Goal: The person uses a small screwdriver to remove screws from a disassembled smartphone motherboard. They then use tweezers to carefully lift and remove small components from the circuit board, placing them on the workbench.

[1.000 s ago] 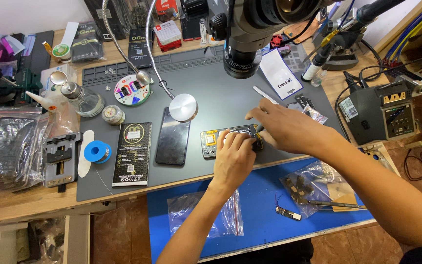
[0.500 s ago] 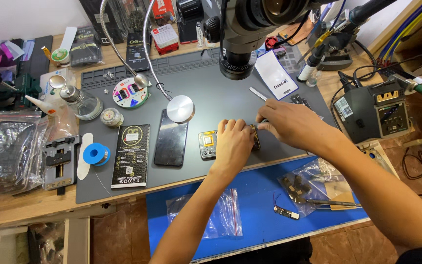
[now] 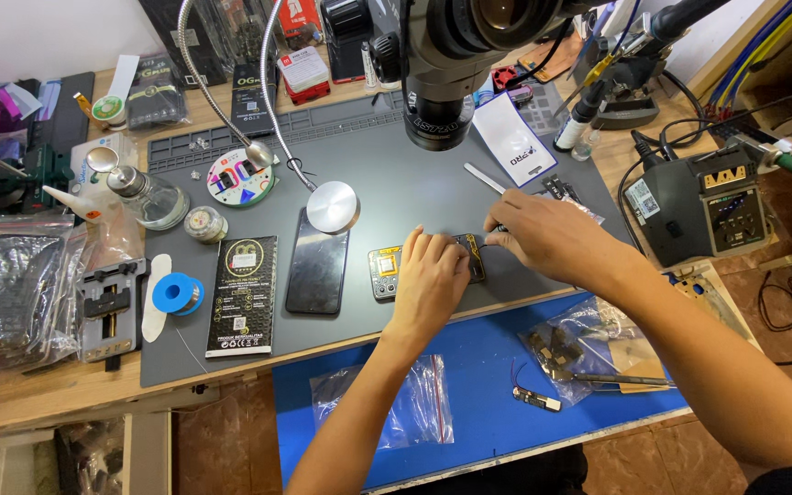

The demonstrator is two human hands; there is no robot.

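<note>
The left hand [image 3: 430, 280] presses flat on a small black and gold phone circuit board [image 3: 385, 271] on the grey silicone work mat [image 3: 396, 174], steadying it, while the right hand [image 3: 543, 236] pinches a thin tool, too small to identify, at its right end below the black microscope head [image 3: 439, 101].

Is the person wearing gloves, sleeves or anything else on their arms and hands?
No. The left hand and right hand are bare, without gloves, rings or a watch showing. Both forearms are uncovered up to the picture's edge, with no sleeve, cable or marking in view.
</note>
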